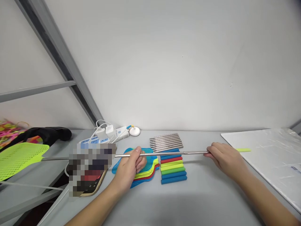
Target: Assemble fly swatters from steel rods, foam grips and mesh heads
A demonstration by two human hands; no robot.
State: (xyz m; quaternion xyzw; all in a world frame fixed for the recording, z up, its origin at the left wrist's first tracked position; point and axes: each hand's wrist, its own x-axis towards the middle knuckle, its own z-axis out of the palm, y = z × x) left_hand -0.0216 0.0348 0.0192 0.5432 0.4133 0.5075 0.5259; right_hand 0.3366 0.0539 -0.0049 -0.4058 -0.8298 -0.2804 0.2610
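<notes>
A long fly swatter with a telescopic metal rod (174, 153) stretches sideways across the view. Its yellow-green mesh head (23, 157) is at the far left, and the tip of its yellow-green handle (244, 150) sticks out at the right. My left hand (133, 164) is closed round the rod left of centre. My right hand (225, 158) wraps the rod's right end and hides most of the handle. Below the rod lie stacked mesh swatter heads (147, 172) in blue, yellow and red, beside a row of coloured handle sleeves (172, 169). Behind them is a row of metal rods (166, 142).
A phone (94, 185) with a blurred screen lies at the left, before a power strip (121, 133) with chargers and cables. A white plastic-wrapped board (270, 160) lies at the right. Grey metal frame bars (68, 69) and a black strap (54, 133) are at the left.
</notes>
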